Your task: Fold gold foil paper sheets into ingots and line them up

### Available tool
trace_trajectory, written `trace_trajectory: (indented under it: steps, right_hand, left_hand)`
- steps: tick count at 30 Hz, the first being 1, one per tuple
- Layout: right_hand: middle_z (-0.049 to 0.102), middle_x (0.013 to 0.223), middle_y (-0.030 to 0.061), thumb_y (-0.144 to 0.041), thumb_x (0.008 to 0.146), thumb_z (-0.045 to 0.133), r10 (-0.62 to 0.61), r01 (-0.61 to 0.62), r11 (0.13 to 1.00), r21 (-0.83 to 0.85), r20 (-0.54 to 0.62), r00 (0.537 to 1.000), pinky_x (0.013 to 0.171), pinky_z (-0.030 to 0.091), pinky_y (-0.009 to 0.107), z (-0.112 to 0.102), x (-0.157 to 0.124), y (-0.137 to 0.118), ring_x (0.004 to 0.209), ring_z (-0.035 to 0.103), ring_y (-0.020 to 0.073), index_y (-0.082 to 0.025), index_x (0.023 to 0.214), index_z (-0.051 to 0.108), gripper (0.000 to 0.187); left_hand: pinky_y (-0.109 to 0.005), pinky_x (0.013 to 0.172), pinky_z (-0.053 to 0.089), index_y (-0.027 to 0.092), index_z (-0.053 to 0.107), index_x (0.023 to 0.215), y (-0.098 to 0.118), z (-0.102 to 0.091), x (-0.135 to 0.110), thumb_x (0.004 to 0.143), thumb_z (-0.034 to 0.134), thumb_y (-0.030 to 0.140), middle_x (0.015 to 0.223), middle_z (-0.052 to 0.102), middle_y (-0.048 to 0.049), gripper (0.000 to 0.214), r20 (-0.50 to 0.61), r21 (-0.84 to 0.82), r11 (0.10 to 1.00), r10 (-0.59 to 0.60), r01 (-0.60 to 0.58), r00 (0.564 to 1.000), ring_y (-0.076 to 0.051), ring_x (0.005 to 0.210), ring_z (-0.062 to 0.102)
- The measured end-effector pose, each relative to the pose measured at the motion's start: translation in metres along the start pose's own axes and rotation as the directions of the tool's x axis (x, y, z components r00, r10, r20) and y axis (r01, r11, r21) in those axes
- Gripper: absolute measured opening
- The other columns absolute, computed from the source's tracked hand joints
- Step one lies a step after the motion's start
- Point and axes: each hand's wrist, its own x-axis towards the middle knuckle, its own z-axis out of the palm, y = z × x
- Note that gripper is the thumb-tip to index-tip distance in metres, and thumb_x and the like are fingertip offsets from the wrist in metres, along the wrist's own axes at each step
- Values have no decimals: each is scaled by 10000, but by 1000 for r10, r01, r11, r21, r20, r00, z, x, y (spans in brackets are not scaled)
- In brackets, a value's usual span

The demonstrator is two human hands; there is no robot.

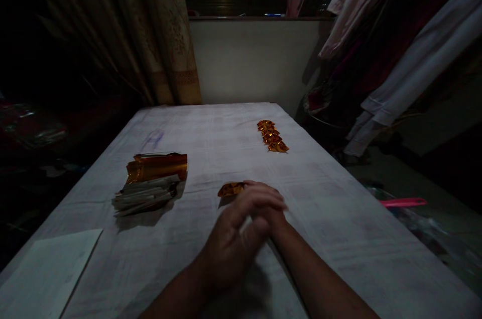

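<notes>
My left hand (pixel 235 238) lies across the back of my right hand (pixel 277 219), over the middle of the table. Its fingers reach rightward, a little blurred, and its thumb stands apart from them. Most of my right hand's fingers are hidden beneath it. A small folded piece of shiny gold foil paper (pixel 230 189) sticks out to the left of the right fingertips; whether they grip it or press on it cannot be seen. To the left sits a stack of foil paper sheets (pixel 156 167), gold-faced and pale-backed. Several folded gold foil pieces (pixel 270 135) overlap in a row at the far right.
A pale checked cloth (pixel 211 133) covers the table. A white sheet or board (pixel 52 269) lies at the near left corner. Behind the table are a wall and a curtain (pixel 165 47). Clothes (pixel 406 68) hang at the right, above a pink-handled thing (pixel 404 202).
</notes>
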Motion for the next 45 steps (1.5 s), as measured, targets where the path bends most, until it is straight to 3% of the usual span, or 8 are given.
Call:
trace_trajectory:
  steps: [2, 5, 9, 15, 20, 26, 38, 45]
  right_hand:
    - [805, 938, 49, -303, 833, 613, 9, -9, 1000, -3, -45, 999, 829, 601, 353, -1, 3, 0, 881, 760, 256, -248, 918, 814, 225]
    - [805, 888, 52, -330, 826, 604, 21, -21, 1000, -5, -123, 992, 797, 605, 353, -1, 5, -1, 838, 762, 252, -243, 876, 807, 227]
    - [799, 839, 51, -326, 830, 593, -30, 24, 999, -43, -131, 991, 758, 599, 321, 1, 3, -5, 780, 755, 229, -245, 831, 792, 214]
    - [794, 836, 52, -296, 831, 589, -67, 64, 997, -32, -100, 993, 755, 597, 314, 5, -2, -12, 773, 749, 221, -246, 835, 789, 206]
    - [793, 811, 45, -307, 835, 605, 35, -32, 998, 45, -51, 998, 726, 597, 325, 12, -7, -15, 754, 750, 228, -238, 822, 795, 203]
    - [792, 811, 39, -283, 832, 609, -28, 29, 999, 23, -38, 999, 728, 586, 312, 11, -10, -20, 741, 743, 214, -243, 830, 794, 190]
    - [775, 756, 33, -301, 823, 582, 0, -2, 998, -56, -36, 999, 674, 549, 288, 6, -6, -18, 688, 723, 198, -235, 791, 771, 203]
    - [782, 773, 35, -299, 835, 583, -28, 25, 998, -53, -48, 998, 695, 571, 295, 5, -6, -19, 696, 725, 201, -243, 798, 779, 207]
  left_hand:
    - [-405, 928, 540, 253, 668, 1122, 42, -10, 50, 948, 581, 408, 1162, 679, -77, 249, -105, 73, 997, 4, 4, 994, -261, 1097, 636]
    - [-398, 844, 549, 221, 659, 1043, 70, -28, 81, 801, 699, 437, 1026, 696, -65, 327, -352, 457, 872, -1, 173, 936, -248, 930, 665]
    - [-340, 730, 544, 223, 665, 1166, 62, -40, 79, 856, 624, 420, 897, 728, -22, 370, -263, 629, 743, -73, 228, 962, -203, 757, 685]
    - [-341, 838, 566, 243, 772, 1017, 55, -37, 79, 896, 539, 347, 1014, 797, -42, 283, -221, 602, 781, -40, 169, 974, -226, 926, 743]
    - [-357, 852, 579, 252, 795, 1009, 53, -38, 79, 897, 544, 342, 1002, 806, -35, 289, -241, 593, 774, -94, 223, 966, -236, 924, 755]
    - [-343, 860, 581, 274, 793, 1014, 51, -38, 78, 907, 560, 307, 1011, 804, -19, 258, -217, 631, 755, -48, 177, 975, -223, 924, 753]
    - [-349, 877, 569, 243, 777, 985, 47, -39, 78, 908, 522, 340, 1007, 800, -34, 283, -216, 619, 774, 3, 134, 976, -227, 938, 743]
    - [-310, 754, 526, 230, 722, 903, 50, -41, 78, 932, 505, 369, 895, 770, -37, 258, -170, 724, 679, 0, 125, 985, -211, 811, 711]
